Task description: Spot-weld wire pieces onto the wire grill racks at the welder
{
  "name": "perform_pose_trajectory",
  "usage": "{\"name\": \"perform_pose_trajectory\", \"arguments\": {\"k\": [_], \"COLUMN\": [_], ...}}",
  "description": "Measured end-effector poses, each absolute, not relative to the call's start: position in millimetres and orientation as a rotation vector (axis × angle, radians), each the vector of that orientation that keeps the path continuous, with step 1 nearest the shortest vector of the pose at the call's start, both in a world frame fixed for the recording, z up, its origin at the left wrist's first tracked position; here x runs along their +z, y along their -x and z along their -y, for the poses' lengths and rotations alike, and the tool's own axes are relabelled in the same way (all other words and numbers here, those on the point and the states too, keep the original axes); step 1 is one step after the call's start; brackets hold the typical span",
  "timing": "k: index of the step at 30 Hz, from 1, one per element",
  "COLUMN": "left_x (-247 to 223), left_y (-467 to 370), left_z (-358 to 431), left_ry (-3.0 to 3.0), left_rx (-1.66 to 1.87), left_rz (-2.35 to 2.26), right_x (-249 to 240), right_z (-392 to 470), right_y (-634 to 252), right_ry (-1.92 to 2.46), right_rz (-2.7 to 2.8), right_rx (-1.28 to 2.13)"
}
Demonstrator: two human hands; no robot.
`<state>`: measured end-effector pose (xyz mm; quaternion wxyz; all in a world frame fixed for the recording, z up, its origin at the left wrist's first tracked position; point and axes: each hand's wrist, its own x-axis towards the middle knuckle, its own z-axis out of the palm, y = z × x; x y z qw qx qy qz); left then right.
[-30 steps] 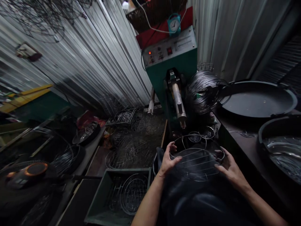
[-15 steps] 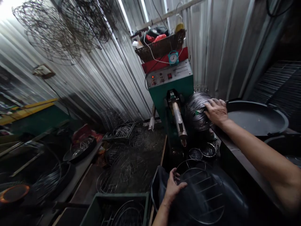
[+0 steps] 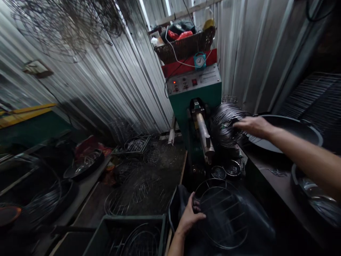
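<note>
We count two hands, one green machine, one blue clock, one wire coil, two small round bowls and one brown basket.

The green machine stands against the corrugated wall. Just right of its metal arm sits a bundle of wire rings, and the right hand lies on that bundle's right side, fingers spread. Below the machine, the left hand grips the left rim of a round wire rack resting on dark cloth. Left of the machine, more wire racks litter the floor.
</note>
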<state>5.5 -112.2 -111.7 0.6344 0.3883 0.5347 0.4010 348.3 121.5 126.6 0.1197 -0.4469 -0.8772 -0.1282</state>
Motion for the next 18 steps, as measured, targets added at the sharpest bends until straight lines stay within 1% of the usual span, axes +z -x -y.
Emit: {"name": "perform_pose_trajectory", "arguments": {"k": [2,5,8,10,12,14,18], "left_x": [-111.1,-104.7,-92.1,-83.1,-76.3,-73.3,-77.0], "left_y": [-9.0,-7.2,2.3,10.2,17.2,22.4,27.0], "left_z": [110.7,109.2,110.0,111.8,114.4,117.6,126.5], "left_ry": [-0.816,-0.738,-0.685,-0.663,-0.653,-0.653,-0.647], "left_rx": [0.964,0.957,0.95,0.943,0.927,0.915,0.918], "left_rz": [-1.241,-1.332,-1.386,-1.398,-1.401,-1.388,-1.363], "right_x": [83.0,2.0,-70.6,-103.5,-122.7,-131.3,-126.8], "right_z": [-93.0,-40.1,8.1,31.0,46.2,56.0,66.4], "right_y": [-339.5,-333.1,-343.2,-355.5,-366.8,-374.1,-376.2], "right_ry": [1.192,1.1,1.053,1.101,1.152,1.149,1.147], "right_rz": [2.759,2.873,2.844,2.741,2.656,2.655,2.735], "right_rx": [-0.301,-0.198,-0.072,-0.101,-0.152,-0.153,-0.161]}}
